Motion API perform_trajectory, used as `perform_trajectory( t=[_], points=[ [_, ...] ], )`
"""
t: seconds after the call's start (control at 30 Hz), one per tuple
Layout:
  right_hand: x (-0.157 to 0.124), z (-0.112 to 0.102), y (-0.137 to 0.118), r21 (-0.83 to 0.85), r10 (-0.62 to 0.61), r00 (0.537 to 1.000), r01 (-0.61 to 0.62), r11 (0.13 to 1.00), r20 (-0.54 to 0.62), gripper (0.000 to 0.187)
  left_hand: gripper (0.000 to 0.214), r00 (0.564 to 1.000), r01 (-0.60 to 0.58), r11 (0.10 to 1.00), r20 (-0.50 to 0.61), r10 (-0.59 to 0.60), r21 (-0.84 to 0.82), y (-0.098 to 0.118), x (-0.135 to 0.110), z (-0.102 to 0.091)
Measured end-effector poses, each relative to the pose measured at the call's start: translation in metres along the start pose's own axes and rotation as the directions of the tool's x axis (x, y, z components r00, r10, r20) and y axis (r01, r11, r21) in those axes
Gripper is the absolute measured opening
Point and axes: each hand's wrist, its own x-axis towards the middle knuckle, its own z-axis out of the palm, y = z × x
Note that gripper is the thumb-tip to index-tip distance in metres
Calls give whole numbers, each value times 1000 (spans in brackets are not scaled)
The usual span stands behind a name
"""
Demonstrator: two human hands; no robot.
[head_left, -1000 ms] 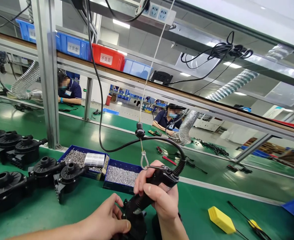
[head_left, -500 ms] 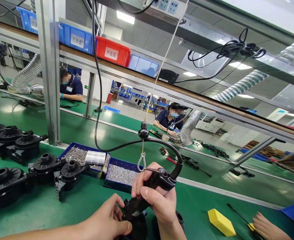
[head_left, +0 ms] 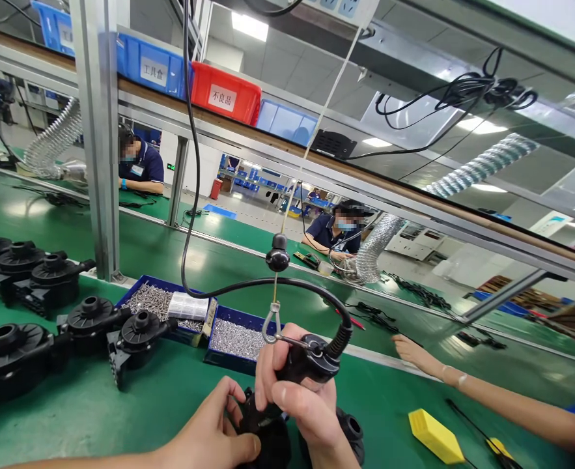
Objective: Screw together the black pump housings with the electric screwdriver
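Note:
My right hand (head_left: 294, 391) is wrapped around a black electric screwdriver (head_left: 304, 361) that hangs from a cord and hook, tip pointing down. Under it sits a black round pump housing (head_left: 277, 443) at the bottom edge of the view. My left hand (head_left: 216, 433) grips this housing from the left, thumb on its side. The screwdriver's tip is hidden between my hands.
Several black pump housings (head_left: 92, 322) line the green belt (head_left: 72, 417) at left. Two blue trays of screws (head_left: 236, 339) stand behind my hands. A yellow block (head_left: 434, 436) lies at right. Another person's arm (head_left: 482, 391) reaches in from the right. A metal post (head_left: 96, 137) stands at left.
Another person's arm has reached in from the right across the belt. My right hand and the screwdriver have tilted more upright and lowered slightly. My left hand stays on the housing.

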Motion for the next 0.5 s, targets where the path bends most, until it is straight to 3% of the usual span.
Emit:
perform_trajectory(
  t=[0.5],
  points=[
    [-3,-8,-5,71,88,993,-94,993,83,38,54,1000,6,1000,21,-5,-23,2,-2,1]
  ],
)
